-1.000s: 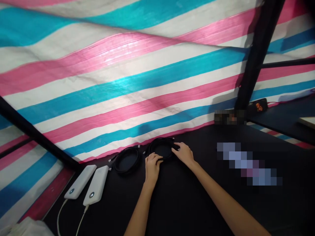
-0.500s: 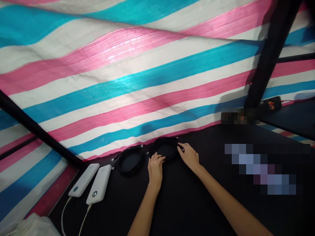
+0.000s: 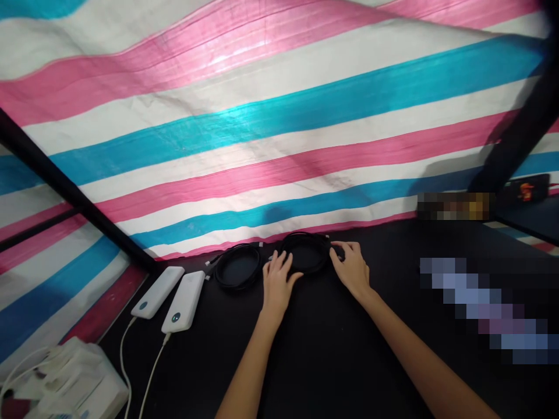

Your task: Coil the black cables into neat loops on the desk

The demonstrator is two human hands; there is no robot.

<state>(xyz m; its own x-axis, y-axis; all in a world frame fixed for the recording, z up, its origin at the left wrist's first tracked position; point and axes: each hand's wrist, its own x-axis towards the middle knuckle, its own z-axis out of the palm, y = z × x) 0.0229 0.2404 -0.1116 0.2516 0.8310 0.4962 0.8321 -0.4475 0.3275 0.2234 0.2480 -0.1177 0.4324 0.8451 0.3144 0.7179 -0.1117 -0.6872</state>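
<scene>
A coiled black cable point(image 3: 305, 271) lies on the black tabletop between my two hands. At its left side my left hand point(image 3: 276, 282) has its fingers spread, with the fingertips at the coil's edge and the thumb stretched out along the near side. My right hand point(image 3: 354, 269) is just right of the same coil, its fingers curved and the thumb apart from the forefinger; nothing shows clearly in it. To the left lies a second coiled black cable point(image 3: 238, 286), with light-coloured plug ends sticking out.
Two white power banks point(image 3: 158, 292) point(image 3: 185, 301) with white cables lie at the left. A white bag point(image 3: 82, 378) is at the lower left corner. Behind hangs a striped tarp point(image 3: 262, 128), with dark frame posts point(image 3: 78, 201) on both sides. A dark box point(image 3: 526, 191) stands far right.
The view has shifted, so the objects sit a little higher. My left hand's fingers have spread and its thumb has moved out. My right hand has drawn slightly away from the coil.
</scene>
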